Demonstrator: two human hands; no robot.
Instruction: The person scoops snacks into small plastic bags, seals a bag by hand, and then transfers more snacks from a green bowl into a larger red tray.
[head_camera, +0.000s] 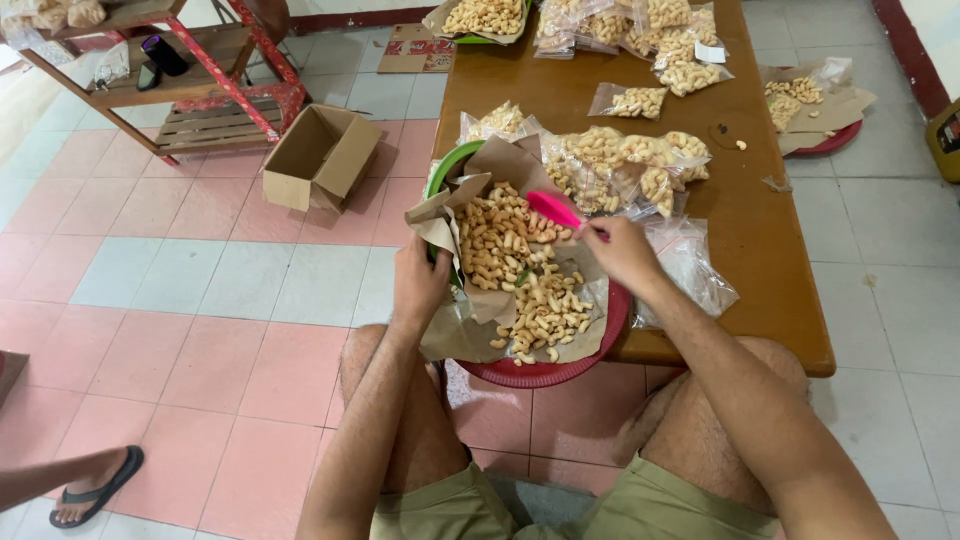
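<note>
My right hand (622, 250) grips the handle of a pink scoop (552, 208) whose bowl rests on a heap of pale curled snacks (510, 260). The snacks lie on brown paper (455, 210) spread over a red round tray (545, 372) and a green tray (448, 165) at the near edge of a wooden table (770, 250). My left hand (418, 282) holds the paper's left edge beside the pile. Filled clear bags of the same snacks (620, 160) lie just beyond the trays. An empty clear bag (688, 262) sits to the right of my right hand.
More filled bags (640, 30) and another paper-lined tray (482, 18) sit at the table's far end. A red tray with snacks (815, 105) lies on the floor at right. An open cardboard box (320, 155) and wooden shelf (190, 80) stand left. Another person's sandalled foot (95, 490) is bottom left.
</note>
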